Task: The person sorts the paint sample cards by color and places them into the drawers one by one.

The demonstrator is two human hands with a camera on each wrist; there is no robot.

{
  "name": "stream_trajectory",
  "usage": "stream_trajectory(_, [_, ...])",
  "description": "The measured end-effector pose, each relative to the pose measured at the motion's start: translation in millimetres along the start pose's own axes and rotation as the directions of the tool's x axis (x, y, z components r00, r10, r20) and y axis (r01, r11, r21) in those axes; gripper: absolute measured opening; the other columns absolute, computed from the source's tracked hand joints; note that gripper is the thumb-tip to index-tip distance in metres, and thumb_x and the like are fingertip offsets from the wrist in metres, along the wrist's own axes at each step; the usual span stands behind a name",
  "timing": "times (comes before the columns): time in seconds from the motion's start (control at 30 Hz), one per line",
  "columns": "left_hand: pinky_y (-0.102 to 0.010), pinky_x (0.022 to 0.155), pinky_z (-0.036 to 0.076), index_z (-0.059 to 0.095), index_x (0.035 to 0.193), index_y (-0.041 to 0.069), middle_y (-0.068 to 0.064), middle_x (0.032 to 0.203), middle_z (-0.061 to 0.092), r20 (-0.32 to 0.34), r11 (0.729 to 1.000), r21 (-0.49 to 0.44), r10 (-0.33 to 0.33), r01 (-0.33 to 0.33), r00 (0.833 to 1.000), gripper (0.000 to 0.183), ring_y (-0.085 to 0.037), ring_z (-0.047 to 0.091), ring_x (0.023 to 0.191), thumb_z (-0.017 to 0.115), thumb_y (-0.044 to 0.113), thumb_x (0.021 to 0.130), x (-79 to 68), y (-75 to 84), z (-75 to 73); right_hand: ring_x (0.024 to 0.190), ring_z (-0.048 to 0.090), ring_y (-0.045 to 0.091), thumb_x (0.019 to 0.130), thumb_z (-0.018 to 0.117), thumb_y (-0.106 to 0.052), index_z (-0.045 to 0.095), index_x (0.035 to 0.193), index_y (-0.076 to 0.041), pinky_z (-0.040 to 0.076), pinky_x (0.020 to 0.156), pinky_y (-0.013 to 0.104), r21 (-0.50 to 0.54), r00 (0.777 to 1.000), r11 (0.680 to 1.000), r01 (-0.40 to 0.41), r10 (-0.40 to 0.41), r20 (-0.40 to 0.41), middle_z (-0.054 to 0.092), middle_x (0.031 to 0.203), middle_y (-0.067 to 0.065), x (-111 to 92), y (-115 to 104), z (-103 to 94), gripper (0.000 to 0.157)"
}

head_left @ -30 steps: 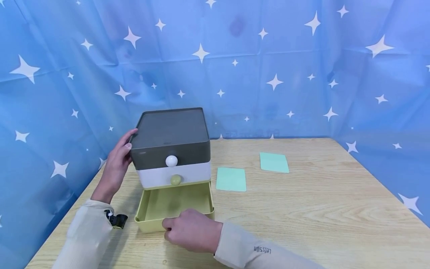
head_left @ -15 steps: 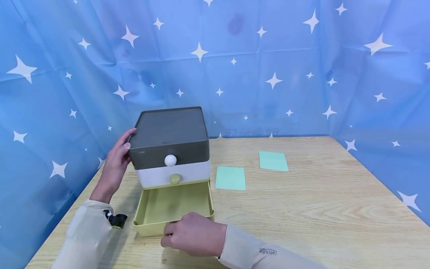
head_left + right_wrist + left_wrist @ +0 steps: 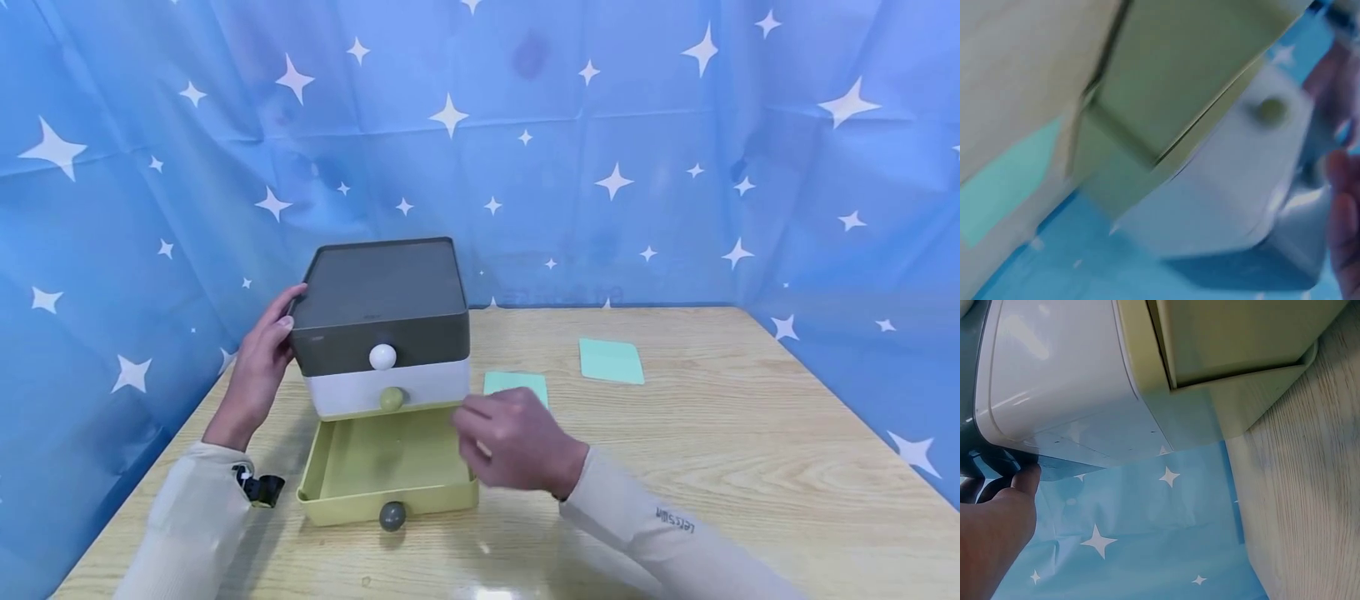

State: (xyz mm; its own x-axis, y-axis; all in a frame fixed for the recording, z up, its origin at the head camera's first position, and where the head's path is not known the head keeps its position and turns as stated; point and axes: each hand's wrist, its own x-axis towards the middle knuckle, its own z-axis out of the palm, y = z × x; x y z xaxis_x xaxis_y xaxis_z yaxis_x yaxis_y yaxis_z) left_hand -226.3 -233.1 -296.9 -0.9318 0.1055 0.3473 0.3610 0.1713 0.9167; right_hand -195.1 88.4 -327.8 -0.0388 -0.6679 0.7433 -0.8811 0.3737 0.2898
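A small drawer unit (image 3: 378, 283) has a dark grey top tier, a white middle tier and an olive-green bottom. Its bottom drawer (image 3: 397, 454) is pulled out, with bare floor showing and a dark grey round knob (image 3: 392, 516) on its front. My left hand (image 3: 258, 367) rests against the unit's upper left side, fingertips at the top edge; in the left wrist view the hand (image 3: 997, 531) touches the dark tier. My right hand (image 3: 517, 442) is above the drawer's right front corner, fingers loosely curled and holding nothing. The right wrist view is blurred.
Two mint-green square cards lie on the table right of the unit: a nearer card (image 3: 517, 383), partly behind my right hand, and a farther card (image 3: 611, 361). A blue star-patterned curtain (image 3: 555, 150) hangs around the wooden table (image 3: 750, 467).
The drawer came out slightly farther toward me. My right hand then let go of its knob and moved up and right. My left hand stays at the unit's side.
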Motion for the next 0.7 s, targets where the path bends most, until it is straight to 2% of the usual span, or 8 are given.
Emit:
stream_trajectory(0.1, [-0.006,0.096,0.038,0.028,0.16,0.023,-0.014,0.168,0.017,0.002,1.0,0.002,0.009,-0.009,1.0,0.054,-0.017,0.035,0.145,0.032,0.041,0.109,-0.6,-1.1,-0.3,0.045,0.045,0.002,0.073,0.064,-0.001,0.06,0.071,-0.013,0.035,0.044,0.015,-0.12,0.969,0.973,-0.196,0.211,0.128,0.054,0.06,-0.007,-11.9,17.0,5.7,0.013])
stream_trajectory(0.17, [-0.006,0.096,0.038,0.028,0.16,0.022,-0.015,0.168,0.018,0.0,1.0,0.005,0.015,-0.015,1.0,0.054,-0.015,0.036,0.143,0.032,0.041,0.109,-1.1,-1.7,-0.5,0.049,0.05,0.008,0.078,0.065,-0.004,0.064,0.077,-0.011,0.04,0.044,0.021,-0.214,0.893,0.92,-0.328,0.376,0.247,0.059,0.064,-0.002,-18.8,26.7,13.0,0.008])
stream_trajectory(0.27, [-0.005,0.097,0.038,0.028,0.16,0.022,-0.015,0.168,0.018,-0.003,1.0,0.004,0.014,-0.014,1.0,0.054,-0.017,0.035,0.144,0.032,0.041,0.109,-1.4,-2.2,-0.2,0.065,0.059,0.022,0.086,0.069,-0.016,0.068,0.094,-0.009,0.051,0.052,0.034,-0.357,0.687,0.795,-0.491,0.605,0.402,0.066,0.082,0.007,-25.7,38.4,27.5,0.011])
stream_trajectory(0.37, [-0.005,0.097,0.038,0.029,0.16,0.022,-0.015,0.168,0.018,-0.003,1.0,-0.005,0.013,-0.013,1.0,0.054,-0.016,0.035,0.145,0.032,0.041,0.109,-1.7,-3.0,0.5,0.09,0.061,0.036,0.09,0.069,-0.034,0.065,0.119,-0.009,0.055,0.064,0.05,-0.466,0.423,0.635,-0.616,0.766,0.485,0.064,0.111,0.019,-30.0,44.5,43.7,0.038])
stream_trajectory(0.43, [-0.005,0.097,0.038,0.028,0.16,0.021,-0.015,0.167,0.018,-0.002,1.0,0.001,0.017,-0.017,1.0,0.054,-0.014,0.036,0.143,0.032,0.04,0.109,-1.6,-3.3,0.5,0.103,0.059,0.042,0.093,0.065,-0.046,0.06,0.13,-0.011,0.056,0.071,0.054,-0.528,0.263,0.529,-0.664,0.826,0.498,0.057,0.126,0.023,-30.5,46.9,54.0,0.051])
stream_trajectory(0.5, [-0.005,0.097,0.038,0.028,0.16,0.021,-0.015,0.167,0.018,-0.004,1.0,0.01,0.02,-0.02,1.0,0.054,-0.015,0.035,0.143,0.032,0.04,0.109,-1.7,-3.0,0.3,0.112,0.057,0.047,0.094,0.06,-0.055,0.055,0.137,-0.012,0.056,0.073,0.056,-0.585,0.143,0.447,-0.677,0.859,0.491,0.051,0.135,0.026,-29.6,48.9,63.0,0.061])
stream_trajectory(0.6, [-0.004,0.096,0.038,0.028,0.16,0.022,-0.015,0.168,0.018,-0.006,1.0,0.022,0.02,-0.02,1.0,0.054,-0.022,0.032,0.147,0.031,0.041,0.109,-1.6,-2.2,0.4,0.116,0.057,0.051,0.092,0.055,-0.065,0.052,0.141,-0.014,0.058,0.071,0.055,-0.665,0.038,0.382,-0.641,0.882,0.47,0.047,0.141,0.027,-26.6,50.0,71.4,0.071])
stream_trajectory(0.7, [-0.004,0.097,0.037,0.028,0.16,0.023,-0.013,0.168,0.018,-0.004,0.999,0.029,0.017,-0.017,1.0,0.054,-0.028,0.029,0.149,0.031,0.041,0.109,-1.0,-1.4,1.1,0.115,0.059,0.051,0.09,0.053,-0.069,0.052,0.141,-0.015,0.058,0.072,0.055,-0.701,-0.009,0.362,-0.615,0.885,0.465,0.048,0.141,0.027,-24.3,51.4,75.1,0.074])
